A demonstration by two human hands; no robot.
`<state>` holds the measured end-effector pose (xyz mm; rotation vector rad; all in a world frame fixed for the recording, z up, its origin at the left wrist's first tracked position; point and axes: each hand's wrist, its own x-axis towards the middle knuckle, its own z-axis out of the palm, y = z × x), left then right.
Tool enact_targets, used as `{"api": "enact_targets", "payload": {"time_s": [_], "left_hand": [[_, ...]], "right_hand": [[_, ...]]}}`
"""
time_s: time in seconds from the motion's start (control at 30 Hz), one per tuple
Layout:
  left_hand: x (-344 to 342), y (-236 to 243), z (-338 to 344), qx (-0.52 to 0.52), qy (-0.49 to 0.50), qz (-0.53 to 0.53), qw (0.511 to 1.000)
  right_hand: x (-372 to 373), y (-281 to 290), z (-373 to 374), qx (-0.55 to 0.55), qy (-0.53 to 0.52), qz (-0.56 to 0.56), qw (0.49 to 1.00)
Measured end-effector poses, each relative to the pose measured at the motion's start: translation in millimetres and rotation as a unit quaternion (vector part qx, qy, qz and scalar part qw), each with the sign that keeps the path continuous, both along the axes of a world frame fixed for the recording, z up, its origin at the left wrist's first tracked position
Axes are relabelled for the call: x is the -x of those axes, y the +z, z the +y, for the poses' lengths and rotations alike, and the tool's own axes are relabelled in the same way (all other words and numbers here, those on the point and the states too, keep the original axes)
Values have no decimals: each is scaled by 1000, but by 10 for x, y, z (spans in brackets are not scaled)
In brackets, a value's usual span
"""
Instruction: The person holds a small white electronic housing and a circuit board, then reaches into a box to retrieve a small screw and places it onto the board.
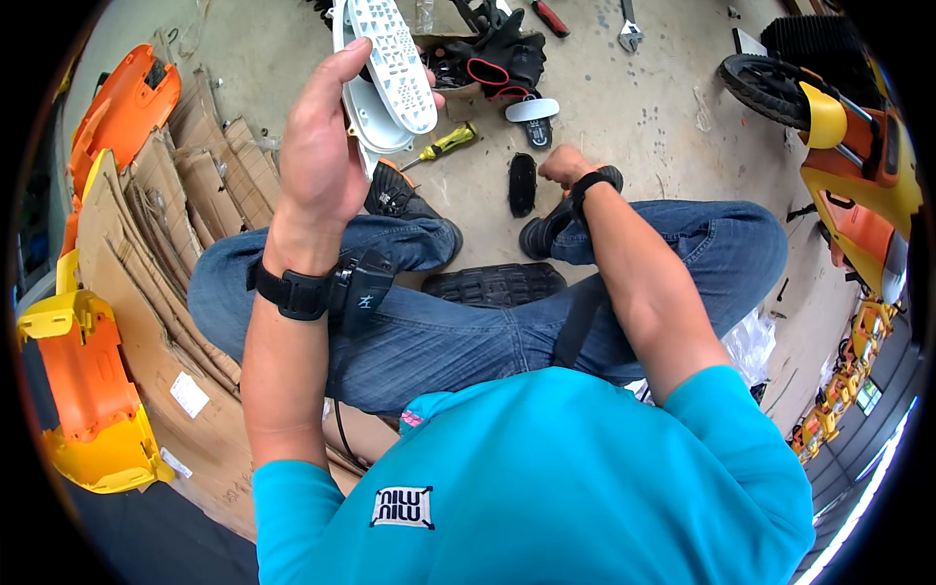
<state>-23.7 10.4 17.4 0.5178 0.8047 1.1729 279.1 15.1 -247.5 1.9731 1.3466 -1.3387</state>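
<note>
My left hand (327, 146) is raised at the upper left, closed around a white plastic oval shell (373, 115) and a white perforated oval panel (398, 68) that lies against it. The thumb presses on the panel's near side. Low by my right shoe (546, 234), my right hand (565, 168) has its fingers curled in; whatever they hold, if anything, is hidden. Just left of it on the floor lies a black oval pad (523, 185). Beyond that are a white oval piece (532, 109) and a dark, marked oval piece (537, 135).
A yellow-handled screwdriver (450, 141) lies by my left shoe. Black gloves (517, 58), a red-handled tool (551, 18) and an adjustable wrench (631, 34) are farther off. Cardboard sheets (146, 292) and orange-yellow panels (93, 380) line the left; a small wheeled vehicle (848, 146) stands right.
</note>
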Motion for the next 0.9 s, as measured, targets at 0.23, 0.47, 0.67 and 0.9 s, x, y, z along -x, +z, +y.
{"api": "enact_targets", "payload": {"time_s": [0.23, 0.47, 0.67, 0.9], "left_hand": [[88, -83, -6, -6, -44, 14, 999], [-102, 25, 8, 18, -12, 5, 1000], [-119, -91, -30, 40, -50, 34, 997], [-246, -30, -114, 23, -91, 65, 993]], "right_hand": [[59, -338, -153, 5, 67, -30, 997], [-69, 279, 452, -71, -153, 112, 979], [565, 2544, 677, -177, -164, 409, 880], [1012, 2861, 72, -237, -34, 417, 877]]}}
